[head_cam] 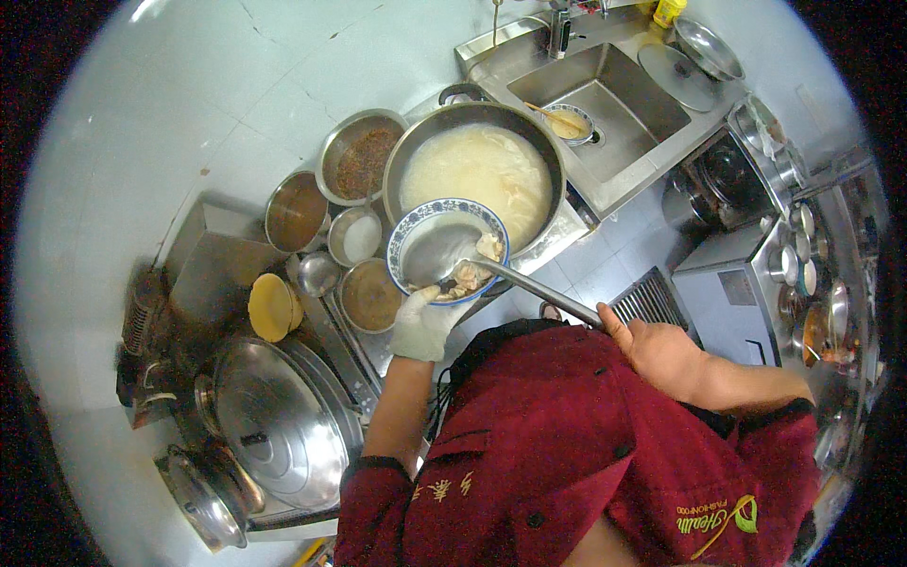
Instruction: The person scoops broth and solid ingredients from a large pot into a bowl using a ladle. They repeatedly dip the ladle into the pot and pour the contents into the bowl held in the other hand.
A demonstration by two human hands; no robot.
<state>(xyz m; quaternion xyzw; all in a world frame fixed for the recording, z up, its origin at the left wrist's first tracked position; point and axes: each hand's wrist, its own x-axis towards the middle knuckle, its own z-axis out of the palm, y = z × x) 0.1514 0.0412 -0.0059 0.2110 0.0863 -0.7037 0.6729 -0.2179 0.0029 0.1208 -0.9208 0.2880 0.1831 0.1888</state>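
My left hand, in a pale work glove, grips the lower rim of a blue-and-white patterned bowl. Pale chunks of food, perhaps meat, lie along the bowl's near side. My bare right hand is closed around the long handle of a metal ladle. The ladle's head is inside the bowl, tilted against the chunks. Both are held over the near edge of a large, deep pot of cloudy, pale yellow broth. The bowl hides part of the pot's rim.
Steel pots of brown seasoning, white granules and brown liquid stand left of the big pot. Beyond lie a yellow bowl and a large domed lid. The sink at right holds a patterned bowl.
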